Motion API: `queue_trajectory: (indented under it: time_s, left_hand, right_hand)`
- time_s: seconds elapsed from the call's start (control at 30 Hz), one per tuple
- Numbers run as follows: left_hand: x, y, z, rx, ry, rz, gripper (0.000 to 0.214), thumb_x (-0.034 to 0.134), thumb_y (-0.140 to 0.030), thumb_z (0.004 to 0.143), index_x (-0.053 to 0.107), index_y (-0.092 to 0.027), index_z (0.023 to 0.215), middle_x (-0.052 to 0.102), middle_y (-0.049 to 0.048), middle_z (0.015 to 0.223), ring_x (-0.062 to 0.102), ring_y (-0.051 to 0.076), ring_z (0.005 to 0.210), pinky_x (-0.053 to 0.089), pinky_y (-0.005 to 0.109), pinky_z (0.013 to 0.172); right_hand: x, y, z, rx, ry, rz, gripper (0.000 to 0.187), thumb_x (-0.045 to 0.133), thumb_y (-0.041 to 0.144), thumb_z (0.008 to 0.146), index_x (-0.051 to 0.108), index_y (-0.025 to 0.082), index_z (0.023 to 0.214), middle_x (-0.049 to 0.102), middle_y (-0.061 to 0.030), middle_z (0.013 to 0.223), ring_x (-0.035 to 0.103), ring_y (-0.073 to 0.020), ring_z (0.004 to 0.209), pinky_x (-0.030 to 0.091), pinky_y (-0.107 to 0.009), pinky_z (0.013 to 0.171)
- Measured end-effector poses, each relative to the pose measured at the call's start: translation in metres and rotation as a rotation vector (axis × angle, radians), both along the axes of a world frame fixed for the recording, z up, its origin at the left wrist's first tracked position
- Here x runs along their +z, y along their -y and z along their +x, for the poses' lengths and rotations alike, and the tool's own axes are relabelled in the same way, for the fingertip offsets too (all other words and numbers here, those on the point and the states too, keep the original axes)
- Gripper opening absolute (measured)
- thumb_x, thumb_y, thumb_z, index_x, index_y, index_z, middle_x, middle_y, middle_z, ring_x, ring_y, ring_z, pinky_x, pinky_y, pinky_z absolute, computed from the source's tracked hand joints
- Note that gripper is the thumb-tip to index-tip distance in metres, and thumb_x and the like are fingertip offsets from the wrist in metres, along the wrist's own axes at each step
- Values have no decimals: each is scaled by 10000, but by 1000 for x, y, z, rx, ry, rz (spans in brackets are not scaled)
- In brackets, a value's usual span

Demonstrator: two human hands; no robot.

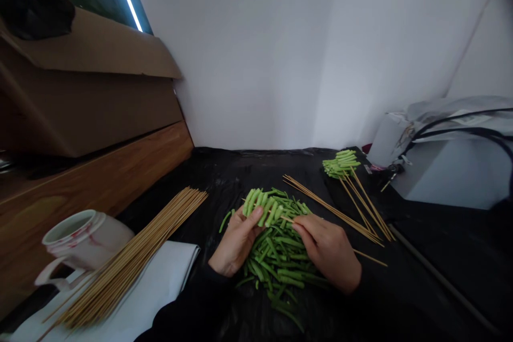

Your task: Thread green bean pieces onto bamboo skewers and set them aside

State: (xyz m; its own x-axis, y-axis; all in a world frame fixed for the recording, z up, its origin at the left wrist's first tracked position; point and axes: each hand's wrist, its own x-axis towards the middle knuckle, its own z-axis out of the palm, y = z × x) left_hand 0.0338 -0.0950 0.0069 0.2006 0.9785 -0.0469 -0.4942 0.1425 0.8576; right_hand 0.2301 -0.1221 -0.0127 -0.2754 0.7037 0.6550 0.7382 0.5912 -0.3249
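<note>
My left hand [236, 243] holds a row of green bean pieces [262, 206] threaded side by side on a bamboo skewer. My right hand [326, 248] pinches the skewer [368, 257] near the beans, and its bare end sticks out to the right past my wrist. Both hands hover over a loose pile of cut green beans [280, 264] on the black plastic sheet [224, 176].
A big bundle of bare skewers [132, 259] lies at the left over a white paper, next to a white mug [80, 238]. Finished bean skewers [348, 171] lie at the back right. A white appliance with black cables [452, 165] stands right; cardboard boxes [88, 91] stand left.
</note>
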Motion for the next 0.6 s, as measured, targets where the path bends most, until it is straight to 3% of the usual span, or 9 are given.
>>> queue_trajectory:
  time_s: [0.1, 0.4, 0.6]
  left_hand:
    - [0, 5, 3, -76, -92, -5, 327, 790, -250, 716, 702, -148, 1014, 718, 122, 1022, 681, 231, 934, 525, 308, 822]
    - [-2, 5, 2, -74, -160, -28, 307, 809, -241, 689, 715, -112, 951, 731, 125, 961, 695, 195, 829, 546, 252, 734]
    - [4, 2, 0, 25, -97, -8, 223, 801, -215, 695, 715, -120, 877, 729, 90, 907, 691, 167, 782, 554, 237, 716]
  right_hand:
    - [-1, 1, -1, 2, -3, 2, 221, 413, 228, 982, 624, 211, 920, 676, -35, 836, 634, -145, 792, 451, -260, 776]
    - [-1, 2, -2, -3, -1, 13, 225, 416, 223, 983, 629, 202, 913, 667, -29, 817, 628, -140, 783, 428, -257, 764]
    - [3, -2, 5, -3, 51, -17, 243, 387, 233, 989, 629, 206, 992, 675, -45, 874, 635, -155, 815, 460, -274, 768]
